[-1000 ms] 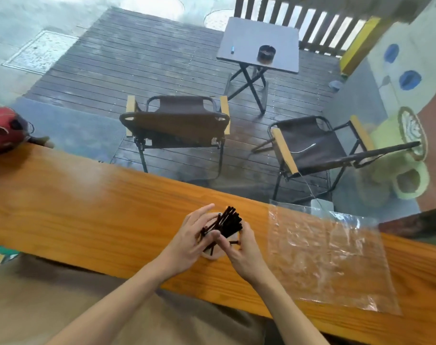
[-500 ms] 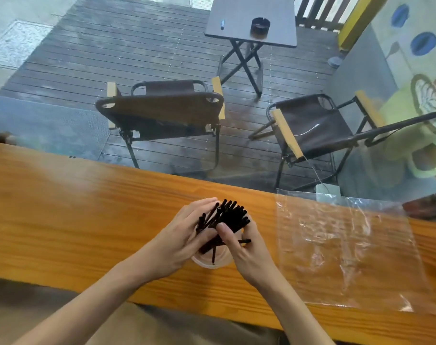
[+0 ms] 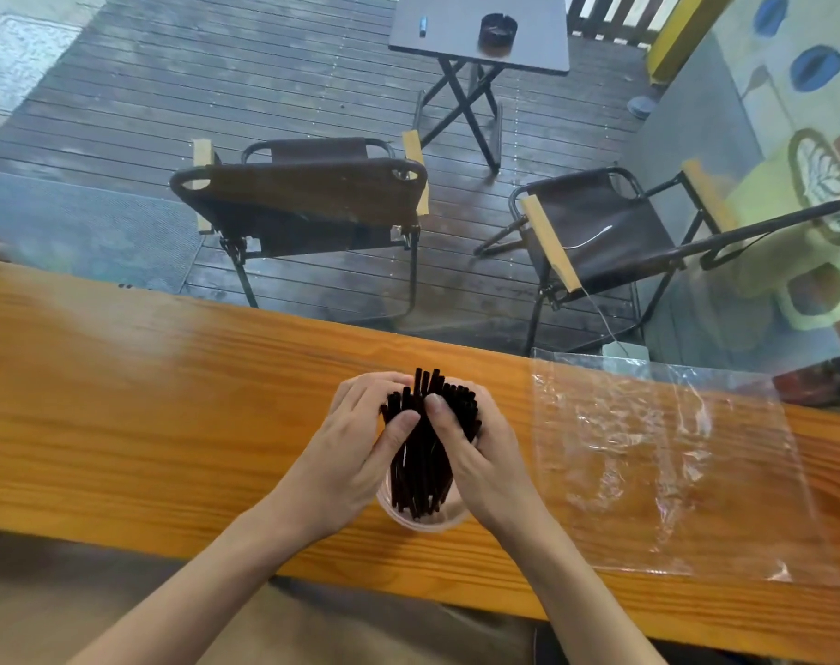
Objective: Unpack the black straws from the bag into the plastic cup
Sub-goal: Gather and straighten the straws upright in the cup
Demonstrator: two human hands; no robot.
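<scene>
straws [image 3: 425,453] now upright in cup [image 3: 425,518] | both grips clasp them | wooden counter [image 3: 144,424], empty bag [image 3: 657,463]

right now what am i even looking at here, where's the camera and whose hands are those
There is no machine here: a person works with two bare hands, and the one camera sits on their head, looking forward and down. That is why the arms come in from the bottom edge. The left hand and right hand are both closed around a bunch of black straws, which stands in a clear plastic cup on a long wooden counter. To the right of the cup, a clear plastic bag lies flat on the counter, looking empty. Past the counter you see a wooden deck with two folding chairs and a small table.
</scene>
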